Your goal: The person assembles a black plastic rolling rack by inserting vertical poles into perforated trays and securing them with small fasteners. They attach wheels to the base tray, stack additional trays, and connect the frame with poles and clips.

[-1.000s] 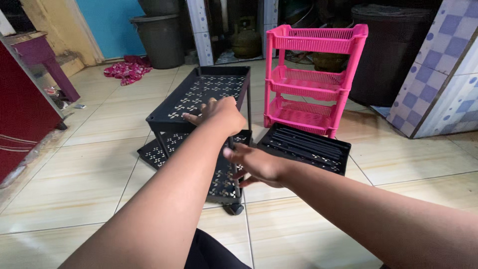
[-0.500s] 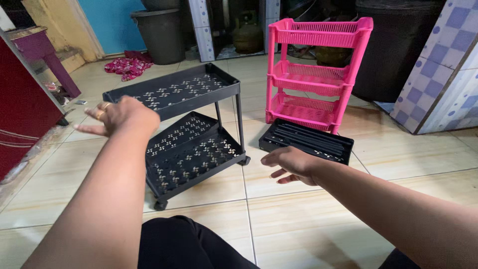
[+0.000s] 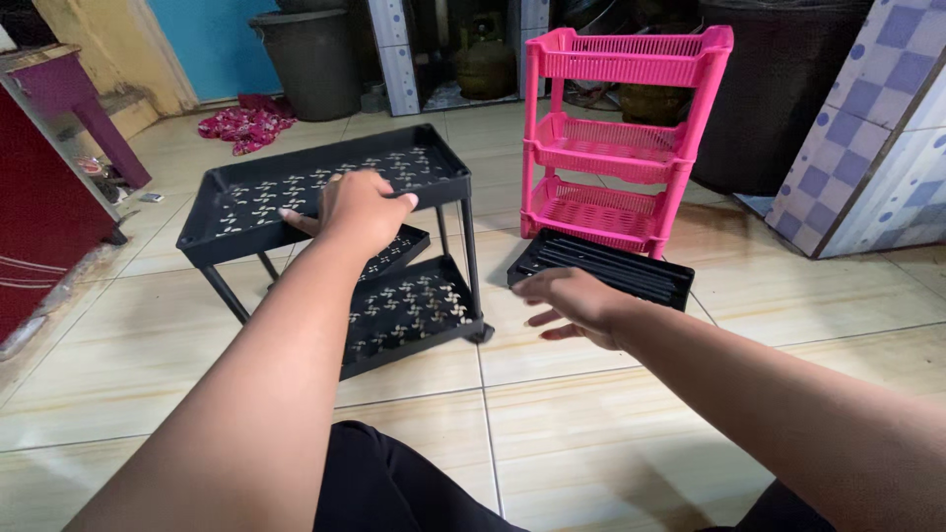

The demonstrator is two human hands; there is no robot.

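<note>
Left hand (image 3: pixel 360 207) rests atop black rack (image 3: pixel 296 187).

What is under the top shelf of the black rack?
Under the top shelf of the black rack, a lower perforated shelf shows. The left hand and forearm cover part of it.

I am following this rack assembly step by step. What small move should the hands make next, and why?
Probably bring the right hand across to grip the black perforated plastic rack at its near right post. The left hand already rests on the top shelf, while the right hangs open and empty above the tiled floor, beside the loose black slatted tray. Two hands would likely steady it.
</note>
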